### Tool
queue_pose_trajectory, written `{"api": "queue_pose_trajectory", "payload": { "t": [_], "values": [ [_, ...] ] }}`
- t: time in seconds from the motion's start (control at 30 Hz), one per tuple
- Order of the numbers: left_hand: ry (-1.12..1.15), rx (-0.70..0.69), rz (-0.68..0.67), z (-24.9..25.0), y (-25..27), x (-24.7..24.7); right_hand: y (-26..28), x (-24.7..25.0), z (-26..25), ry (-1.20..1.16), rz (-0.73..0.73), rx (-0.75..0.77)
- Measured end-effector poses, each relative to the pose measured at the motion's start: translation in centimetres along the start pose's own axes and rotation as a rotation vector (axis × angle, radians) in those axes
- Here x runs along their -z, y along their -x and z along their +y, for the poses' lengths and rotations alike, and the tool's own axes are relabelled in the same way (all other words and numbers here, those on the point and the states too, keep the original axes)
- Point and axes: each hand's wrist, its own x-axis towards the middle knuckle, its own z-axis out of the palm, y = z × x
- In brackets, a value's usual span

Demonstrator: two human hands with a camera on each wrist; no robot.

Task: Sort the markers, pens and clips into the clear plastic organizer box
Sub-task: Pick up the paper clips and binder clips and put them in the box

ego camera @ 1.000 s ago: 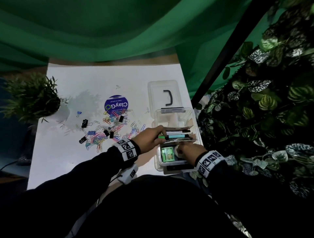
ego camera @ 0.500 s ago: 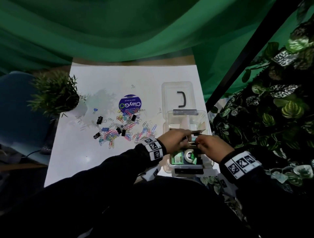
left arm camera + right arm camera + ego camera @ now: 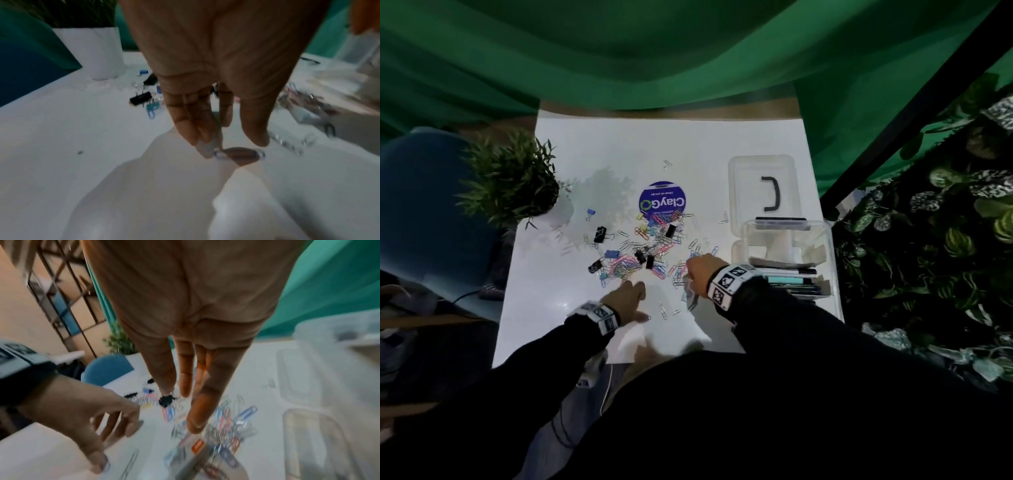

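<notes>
Coloured paper clips and black binder clips (image 3: 643, 253) lie scattered mid-table. The clear organizer box (image 3: 825, 236) stands open at the right, with pens and markers (image 3: 791, 282) inside. My left hand (image 3: 645, 303) is at the pile's near edge. In the left wrist view its fingertips (image 3: 205, 149) touch one end of a single paper clip (image 3: 239, 154) flat on the table, thumb just above the other end. My right hand (image 3: 700, 263) hovers over the pile's right side, fingers (image 3: 185, 378) straight, holding nothing I can see. A small clear packet with an orange label (image 3: 195, 449) lies blurred beneath it.
The box's clear lid (image 3: 763, 185) with a black handle lies behind the box. A potted plant (image 3: 513, 178) in a white pot stands at the table's left edge, and a round purple sticker (image 3: 661, 202) sits behind the clips. Leafy plants crowd the right side.
Both hands have left the organizer box and moved left onto the table by the clips. The left fingertips have come down on one paper clip.
</notes>
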Motion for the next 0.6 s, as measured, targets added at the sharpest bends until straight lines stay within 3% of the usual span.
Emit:
{"api": "queue_pose_trajectory", "payload": {
  "t": [0.1,0.3,0.4,0.5,0.6],
  "values": [
    [-0.028,-0.1,-0.011,-0.4,-0.4,-1.7,-2.2,-2.1,-1.0,-0.016,-0.033,-0.117],
    [0.014,-0.197,0.085,-2.3,-2.0,-0.5,-4.1,-4.4,-2.7,-0.195,-0.043,-0.286],
    [0.004,-0.235,0.265,-3.6,-2.6,0.6,-4.5,-4.5,-2.8,-0.226,-0.068,-0.31],
    [0.027,-0.111,0.487,-5.3,-3.0,2.0,-5.1,-3.9,-3.0,-0.246,-0.056,-0.333],
    [0.115,0.123,0.485,-6.2,-3.5,3.2,-5.1,-2.6,-2.6,-0.276,-0.025,-0.309]
  ]
}}
